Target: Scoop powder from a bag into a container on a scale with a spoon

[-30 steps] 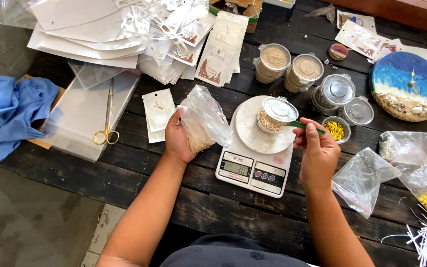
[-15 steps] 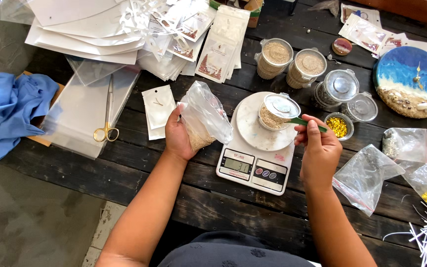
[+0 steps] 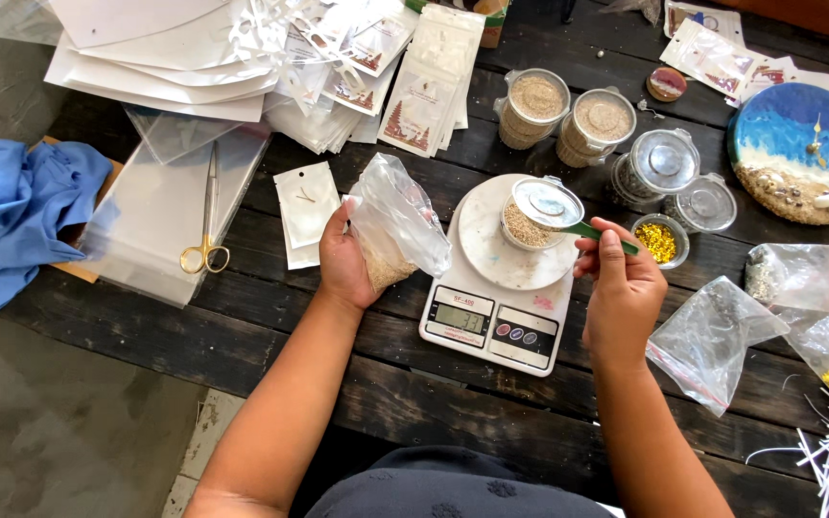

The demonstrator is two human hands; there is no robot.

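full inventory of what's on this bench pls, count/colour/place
kitchen scale: 1, white, centre
small jar: 1, clear, tan grains, on scale
plastic bag: 1, clear, grains inside, left hand
spoon: 1, green handle, right hand
grain jars: 2, clear, behind scale
lidded jars: 2, clear, right of scale
yellow-bead cup: 1, beside right hand
scissors: 1, gold-handled, left
cloth: 1, blue, far left
round plaque: 1, blue, far right
left hand: 1
right hand: 1

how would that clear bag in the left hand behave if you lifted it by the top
The clear bag would probably flop: its film looks thin and crumpled. The grains sit at the bottom by the left hand, so it would likely hang bottom-heavy. Its mouth seems open, so tilting could spill them.
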